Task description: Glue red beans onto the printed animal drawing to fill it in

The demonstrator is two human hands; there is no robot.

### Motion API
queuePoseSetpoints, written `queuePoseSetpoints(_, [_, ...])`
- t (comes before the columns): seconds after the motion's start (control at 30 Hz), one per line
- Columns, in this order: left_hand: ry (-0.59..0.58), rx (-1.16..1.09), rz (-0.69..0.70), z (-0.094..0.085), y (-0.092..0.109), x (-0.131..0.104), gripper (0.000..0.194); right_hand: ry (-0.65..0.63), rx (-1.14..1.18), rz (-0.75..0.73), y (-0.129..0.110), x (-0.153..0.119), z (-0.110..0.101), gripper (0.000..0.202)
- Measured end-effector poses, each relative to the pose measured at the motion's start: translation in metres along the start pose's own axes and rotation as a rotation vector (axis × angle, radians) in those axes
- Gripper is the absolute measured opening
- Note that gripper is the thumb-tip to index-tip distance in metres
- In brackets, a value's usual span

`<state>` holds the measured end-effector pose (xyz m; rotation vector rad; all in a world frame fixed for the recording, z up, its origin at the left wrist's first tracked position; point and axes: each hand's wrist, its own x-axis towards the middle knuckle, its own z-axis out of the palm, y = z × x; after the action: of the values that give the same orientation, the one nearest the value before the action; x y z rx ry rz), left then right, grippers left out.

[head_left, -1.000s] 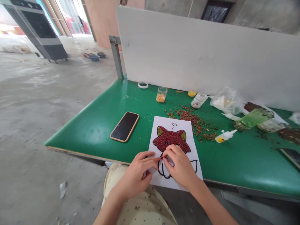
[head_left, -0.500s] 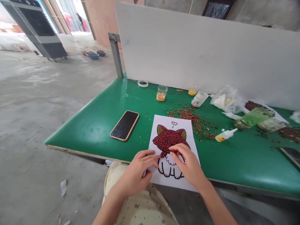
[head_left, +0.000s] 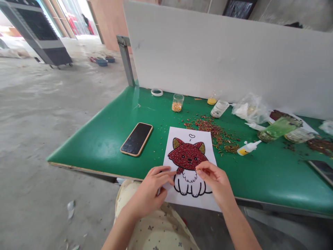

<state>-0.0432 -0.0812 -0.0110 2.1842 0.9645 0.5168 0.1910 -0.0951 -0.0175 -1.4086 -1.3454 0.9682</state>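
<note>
A white sheet (head_left: pixel 190 203) with a cat-like drawing lies at the table's front edge. The drawing's head (head_left: pixel 185 157) is covered in dark red seeds, with green ones inside the ears; the body is mostly white. My left hand (head_left: pixel 157 185) rests on the sheet's left side, fingers spread, a fingertip beside the red patch below the head. Over the right of the body, my right hand (head_left: pixel 212 177) pinches something too small to make out. Loose red and green seeds (head_left: pixel 210 130) lie behind the sheet, near a glue bottle (head_left: pixel 248 148).
A phone (head_left: pixel 136 139) lies to the left. Behind are a cup of yellow grains (head_left: pixel 177 103), a tipped clear cup (head_left: pixel 220 108), a plastic bag (head_left: pixel 251 109) and a green cup (head_left: pixel 279 129). A white board (head_left: pixel 221 59) stands along the back.
My right hand has moved right, off the face, uncovering the second eye, the nose and the chest. My left hand has stayed almost in place. The view has shifted slightly.
</note>
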Motion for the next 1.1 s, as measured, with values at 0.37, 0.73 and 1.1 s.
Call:
queuePoseSetpoints(0.37, [-0.008, 0.02, -0.028, 0.001, -0.001, -0.001, 0.044, 0.465, -0.837, -0.261, 0.04, 0.028, -0.098, 0.032])
queuePoseSetpoints(0.73, [-0.006, 0.02, -0.013, 0.001, -0.002, 0.0, 0.045, -0.029, -0.824, -0.544, 0.009, -0.011, -0.011, 0.02])
queuePoseSetpoints(1.1, [-0.002, 0.004, -0.023, 0.002, -0.002, 0.0, 0.046, -0.272, -0.897, -0.609, 0.005, -0.014, 0.012, 0.031])
